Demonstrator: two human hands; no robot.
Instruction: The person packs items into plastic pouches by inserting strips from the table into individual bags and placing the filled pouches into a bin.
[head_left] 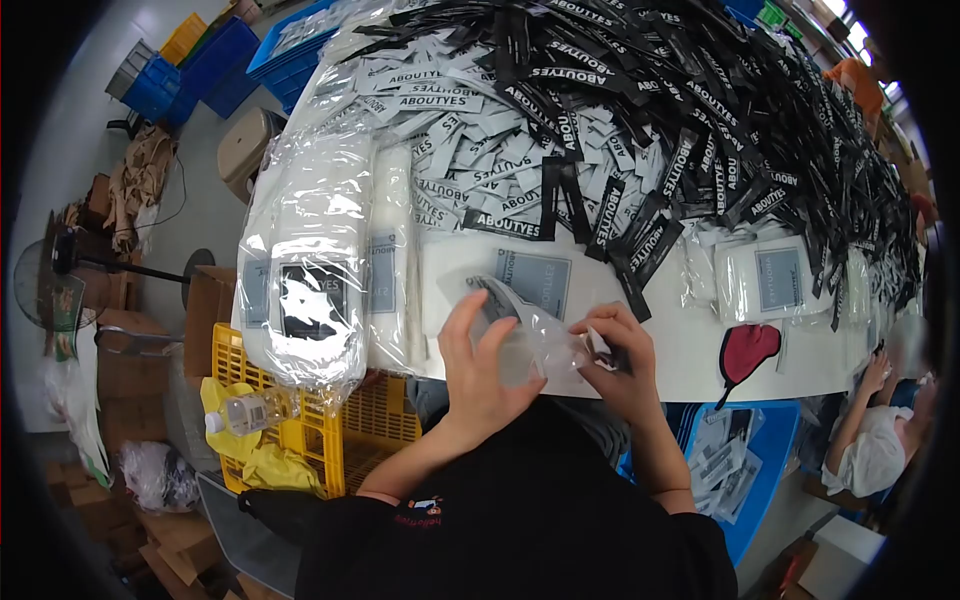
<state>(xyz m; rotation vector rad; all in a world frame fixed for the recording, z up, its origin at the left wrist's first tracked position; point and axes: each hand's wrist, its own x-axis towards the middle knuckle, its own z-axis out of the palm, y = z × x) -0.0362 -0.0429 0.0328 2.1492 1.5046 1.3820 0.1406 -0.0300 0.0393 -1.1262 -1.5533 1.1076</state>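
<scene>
A clear plastic bag (553, 341) with grey print on its far end is between my hands above the table's front edge. My right hand (622, 362) pinches the bag's right end, where a small dark-and-white piece shows at the fingers. My left hand (485, 375) is at the bag's left side with fingers and thumb spread apart; the fingertips seem to touch the film. Beyond the hands, a flat bag with a grey printed panel (545, 280) lies on the white table (660, 350).
Black ABOUTYES sachets (700, 110) and white ones (490, 150) are heaped at the back. Wrapped packs (320, 240) stand left, another pack (765, 280) right, near a dark red pouch (750, 352). Below are a yellow crate (335, 440) and a blue bin (775, 470). A co-worker's arm (855, 420) shows far right.
</scene>
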